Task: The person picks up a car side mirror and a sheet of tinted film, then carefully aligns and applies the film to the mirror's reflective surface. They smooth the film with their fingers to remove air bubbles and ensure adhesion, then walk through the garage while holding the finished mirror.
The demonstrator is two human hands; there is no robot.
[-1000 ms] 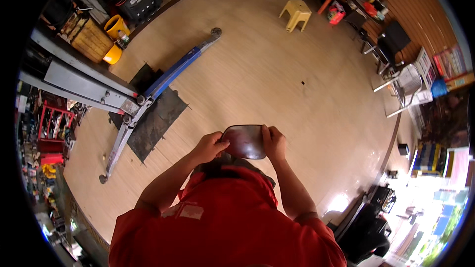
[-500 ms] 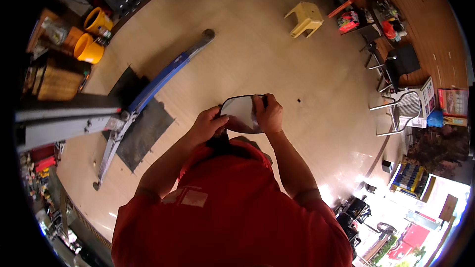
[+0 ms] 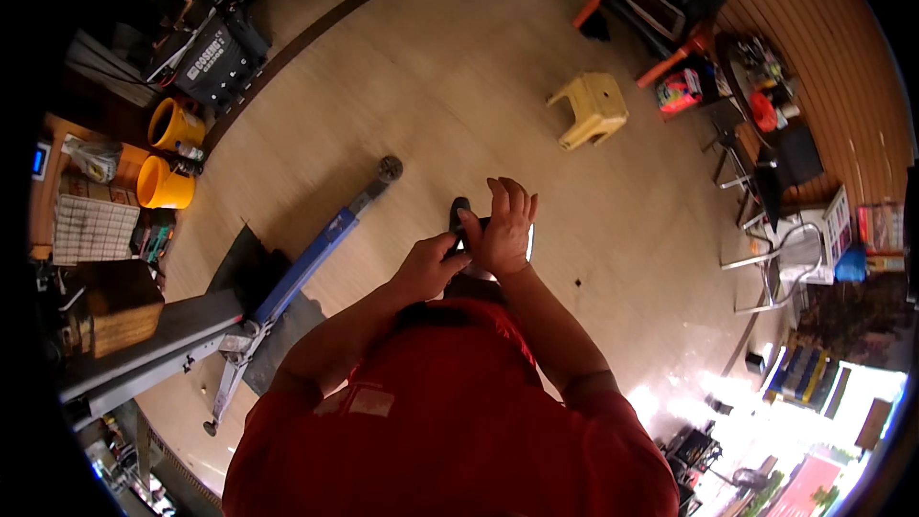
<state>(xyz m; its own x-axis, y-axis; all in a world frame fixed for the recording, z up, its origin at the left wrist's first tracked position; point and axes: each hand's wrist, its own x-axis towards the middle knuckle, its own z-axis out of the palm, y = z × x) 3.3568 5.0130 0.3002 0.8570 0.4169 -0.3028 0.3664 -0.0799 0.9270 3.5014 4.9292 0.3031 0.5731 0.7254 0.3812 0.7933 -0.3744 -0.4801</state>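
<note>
A mirror glass [image 3: 530, 241] with a rounded outline is held in front of my red shirt, mostly covered by my hands; a bright strip of it shows at the right. My left hand [image 3: 428, 266] grips its left side, fingers closed. Over its face lies my right hand [image 3: 504, 235], fingers stretched out and raised, thumb pointing left. Whether the right palm presses on the glass, I cannot tell. Past my hands a dark rounded tip, perhaps of a shoe [image 3: 459, 203], shows against the floor.
At the left a blue and grey lift arm [image 3: 308, 263] reaches over a dark mat [image 3: 239, 263]. Yellow buckets [image 3: 166, 184] stand beyond it. A yellow stool [image 3: 592, 107] is ahead on the right, with a metal-framed chair [image 3: 796, 254] farther right.
My right hand has let go of the mirror's right edge and moved left across its face, fingers extended. The mirror has tilted, showing less of its surface. The view has shifted.
</note>
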